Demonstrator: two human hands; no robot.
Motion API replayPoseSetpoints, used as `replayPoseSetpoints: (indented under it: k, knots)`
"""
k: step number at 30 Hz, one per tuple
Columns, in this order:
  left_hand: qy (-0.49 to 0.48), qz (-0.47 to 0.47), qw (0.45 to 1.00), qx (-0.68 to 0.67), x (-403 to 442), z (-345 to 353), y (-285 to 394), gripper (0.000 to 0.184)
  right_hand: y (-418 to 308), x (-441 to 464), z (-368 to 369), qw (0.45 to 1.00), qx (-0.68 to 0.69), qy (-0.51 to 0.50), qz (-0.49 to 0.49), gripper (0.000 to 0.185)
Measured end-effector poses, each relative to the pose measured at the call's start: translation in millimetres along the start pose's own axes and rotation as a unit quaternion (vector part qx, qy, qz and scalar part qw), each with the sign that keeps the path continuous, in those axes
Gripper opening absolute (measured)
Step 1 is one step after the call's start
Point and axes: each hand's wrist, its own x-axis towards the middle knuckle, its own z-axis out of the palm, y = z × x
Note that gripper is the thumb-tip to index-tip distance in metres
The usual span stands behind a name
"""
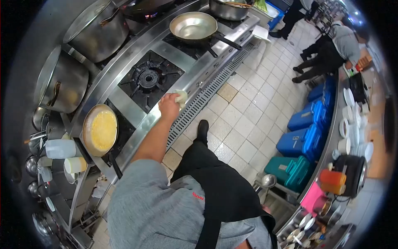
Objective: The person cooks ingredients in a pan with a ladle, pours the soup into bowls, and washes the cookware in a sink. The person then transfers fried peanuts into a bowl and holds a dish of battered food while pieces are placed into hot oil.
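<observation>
My left hand (168, 106) is closed around a pale folded cloth (181, 98) at the steel front edge of the stove (139, 123). Just beyond it lies a bare burner (149, 79). Left of my forearm, a frying pan (88, 132) holds a flat yellow layer of food (103, 130), its dark handle pointing toward me. Only a sliver of my right hand (266, 209) shows beside the black apron (232, 182); its fingers are hidden. A steel ladle (268, 181) is near it, and whether the hand holds it is unclear.
Another frying pan (193, 27) sits farther along the stove, its handle jutting over the edge. Tall pots (99, 35) line the back. Blue bins (300, 141) and a green bin (289, 172) stand under the right counter. Two people (338, 45) are beyond, on the tiled floor (244, 120).
</observation>
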Motion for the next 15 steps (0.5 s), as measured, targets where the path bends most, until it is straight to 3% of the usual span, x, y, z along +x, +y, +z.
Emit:
replayPoseSetpoints:
  k: [2, 4, 6, 8, 10, 11, 12, 14, 15]
  knots:
    - [-0.045, -0.028, 0.996, -0.074, 7, 23, 34, 0.040, -74, -35, -4, 0.994, -0.096, 0.039, -0.020, 0.012]
    - [0.065, -0.024, 0.980, -0.188, 74, 2, 41, 0.040, -119, -30, 31, 0.985, -0.163, 0.031, -0.053, 0.013]
    - [0.153, -0.037, 0.975, -0.157, 142, -30, 40, 0.042, -146, -19, 51, 0.966, -0.234, 0.016, -0.106, 0.013]
    - [0.161, -0.123, 0.964, -0.169, 198, -60, 39, 0.044, -164, -10, 67, 0.944, -0.289, -0.003, -0.160, 0.015]
    - [0.171, -0.160, 0.958, -0.165, 254, -59, 19, 0.047, -199, -31, 99, 0.933, -0.340, 0.056, -0.101, 0.025]
    - [0.135, -0.204, 0.961, -0.128, 275, -65, 20, 0.047, -210, -36, 105, 0.752, -0.618, 0.047, -0.224, 0.029]
    - [0.137, -0.201, 0.961, -0.132, 295, -60, 16, 0.047, -227, -43, 121, 0.753, -0.616, 0.050, -0.228, 0.029]
    - [0.068, -0.219, 0.971, 0.066, 326, -29, -7, 0.046, -272, -111, 192, 0.771, -0.621, 0.094, -0.109, 0.029]
    - [-0.041, -0.211, 0.965, 0.150, 344, -8, -27, 0.058, -298, -141, 237, 0.879, -0.445, 0.172, -0.002, 0.030]
